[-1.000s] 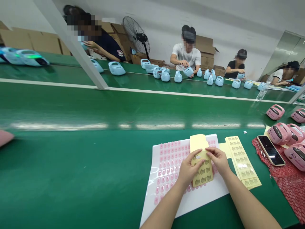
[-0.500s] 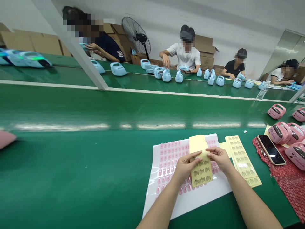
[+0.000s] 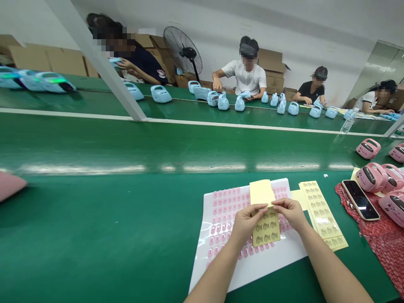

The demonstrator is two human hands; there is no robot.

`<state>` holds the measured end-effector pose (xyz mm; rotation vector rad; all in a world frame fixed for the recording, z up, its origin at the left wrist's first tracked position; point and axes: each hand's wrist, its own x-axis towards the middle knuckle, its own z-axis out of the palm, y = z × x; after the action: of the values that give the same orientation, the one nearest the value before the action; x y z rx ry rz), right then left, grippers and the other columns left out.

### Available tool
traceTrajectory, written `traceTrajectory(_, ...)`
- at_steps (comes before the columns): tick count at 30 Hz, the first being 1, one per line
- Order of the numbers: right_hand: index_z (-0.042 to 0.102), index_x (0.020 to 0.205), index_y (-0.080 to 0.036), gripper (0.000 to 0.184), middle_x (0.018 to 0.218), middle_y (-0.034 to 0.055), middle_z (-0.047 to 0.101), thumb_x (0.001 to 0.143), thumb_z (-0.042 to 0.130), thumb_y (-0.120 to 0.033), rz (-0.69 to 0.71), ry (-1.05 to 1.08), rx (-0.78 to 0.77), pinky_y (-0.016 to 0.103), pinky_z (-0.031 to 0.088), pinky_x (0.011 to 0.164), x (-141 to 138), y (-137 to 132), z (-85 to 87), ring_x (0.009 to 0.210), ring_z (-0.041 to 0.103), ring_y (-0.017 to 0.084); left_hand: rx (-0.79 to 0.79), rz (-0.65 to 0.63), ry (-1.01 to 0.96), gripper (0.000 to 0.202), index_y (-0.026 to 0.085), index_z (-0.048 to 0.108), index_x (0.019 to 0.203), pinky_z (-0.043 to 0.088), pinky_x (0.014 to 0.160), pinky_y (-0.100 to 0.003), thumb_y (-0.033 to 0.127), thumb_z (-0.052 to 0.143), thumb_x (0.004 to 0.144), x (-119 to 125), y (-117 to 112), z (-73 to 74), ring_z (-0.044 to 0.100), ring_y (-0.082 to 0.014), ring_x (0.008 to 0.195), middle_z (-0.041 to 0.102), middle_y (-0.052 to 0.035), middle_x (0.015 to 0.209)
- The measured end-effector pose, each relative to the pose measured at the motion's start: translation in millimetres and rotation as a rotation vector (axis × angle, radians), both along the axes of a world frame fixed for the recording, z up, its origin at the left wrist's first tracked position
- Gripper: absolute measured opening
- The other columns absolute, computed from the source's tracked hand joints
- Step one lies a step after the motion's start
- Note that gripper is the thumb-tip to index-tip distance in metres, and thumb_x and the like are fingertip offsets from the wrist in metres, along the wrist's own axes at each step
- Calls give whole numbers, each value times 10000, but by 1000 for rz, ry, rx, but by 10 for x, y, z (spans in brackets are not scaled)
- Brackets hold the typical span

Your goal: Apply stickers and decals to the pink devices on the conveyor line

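The label sheet (image 3: 267, 229) is pinched by the left hand (image 3: 245, 222) and right hand (image 3: 292, 212), pink stickers (image 3: 222, 210) beneath the fingers, seemingly mid-peel, needing a fine fingertip pull.

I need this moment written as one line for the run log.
left hand: pinches yellow label sheet | right hand: pinches same sheet | under: white sheet of pink stickers | surface: green belt
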<state>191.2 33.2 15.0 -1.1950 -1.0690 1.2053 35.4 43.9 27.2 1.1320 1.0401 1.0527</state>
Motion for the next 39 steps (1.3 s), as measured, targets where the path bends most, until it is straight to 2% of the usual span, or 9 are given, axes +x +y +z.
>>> traceTrajectory(4,688,637,-230,57,658,9,678,606,675,-277,-30,-77,80,333,502,670,-28,-28,14,680,618,184,21,7,11,75,229,712,621,519,630,-303,278,712,565,11,-14,20,643,-230,717,704,-39,686)
traceTrajectory(8,680,659,-237,63,665,6,668,655,616,-237,-43,-143,142,325,491,651,-45,-59,38,677,607,179,16,8,10,95,216,706,619,511,616,-294,288,717,559,10,-37,81,636,-229,720,693,-48,691)
traceTrajectory(11,674,725,-235,94,744,16,667,678,593,-233,-52,-149,152,334,479,697,-43,-65,39,736,603,184,-78,-29,-109,355,215,682,885,509,588,-291,311,732,546,6,-32,108,629,-207,692,683,-36,752)
traceTrajectory(14,652,875,-243,199,777,15,644,691,578,-221,-18,-131,142,323,471,703,-41,-61,15,749,586,174,-181,-15,-268,621,216,508,1183,498,547,-267,369,686,609,0,-4,97,615,-158,608,670,-21,759)
traceTrajectory(22,476,1153,-259,434,770,-2,589,729,528,-188,46,-100,119,305,474,682,-57,-46,-32,740,573,158,-205,62,-325,864,234,183,1364,454,492,-239,350,662,654,11,-5,125,599,-156,550,660,8,673)
traceTrajectory(26,486,1129,-248,390,735,-5,584,743,512,-203,2,-153,129,299,475,652,-59,-40,-41,705,571,156,-207,48,-344,812,192,318,1305,399,421,-221,369,695,608,17,15,109,567,-150,483,639,9,606)
traceTrajectory(30,544,1014,-230,264,802,22,622,754,495,-218,-70,-240,187,305,482,647,-64,-42,-50,708,584,162,-289,-66,-273,511,133,572,947,303,342,-193,374,739,528,19,40,51,514,-121,403,604,4,542)
traceTrajectory(33,570,949,-217,204,873,47,632,756,503,-218,-149,-360,262,319,492,665,-83,-59,-40,731,592,169,-315,-97,-260,419,135,580,806,331,361,-201,341,763,490,30,31,37,535,-128,432,627,-16,585)
traceTrajectory(39,601,934,-224,184,893,72,609,773,513,-205,-302,-650,579,366,484,773,-154,-101,-15,873,570,201,-294,-63,-336,374,124,597,791,351,359,-201,302,760,506,66,-3,22,526,-115,410,627,-12,563)
